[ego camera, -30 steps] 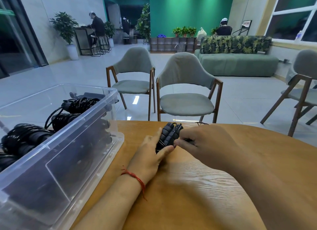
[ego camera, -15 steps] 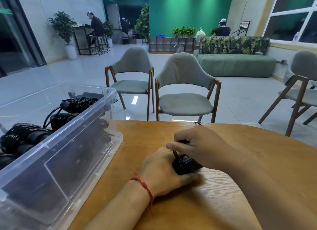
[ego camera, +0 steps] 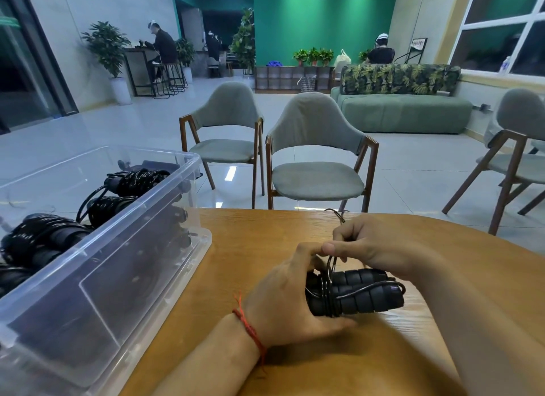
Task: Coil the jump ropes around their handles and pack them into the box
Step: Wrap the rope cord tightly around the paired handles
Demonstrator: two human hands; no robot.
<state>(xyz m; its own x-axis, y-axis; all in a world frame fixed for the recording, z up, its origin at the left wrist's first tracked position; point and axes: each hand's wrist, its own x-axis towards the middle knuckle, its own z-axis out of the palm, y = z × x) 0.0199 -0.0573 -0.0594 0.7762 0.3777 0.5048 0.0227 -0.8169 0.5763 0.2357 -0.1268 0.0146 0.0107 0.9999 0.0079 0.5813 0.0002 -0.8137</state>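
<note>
Head view: left grip (ego camera: 290,301) curled round one end of the black jump rope handles (ego camera: 362,293), low over the wooden tabletop (ego camera: 244,248). Right grip (ego camera: 374,245) pinches the cord (ego camera: 331,264) just above the handles. Clear plastic box (ego camera: 124,277) at left holds coiled ropes (ego camera: 129,183).

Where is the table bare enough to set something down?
Bare table between the box and left hand, and right of the right hand. Crowded: handles between the hands, coiled ropes in the box.

bare table (ego camera: 250,248) between hands and open-topped box (ego camera: 124,257)
</note>
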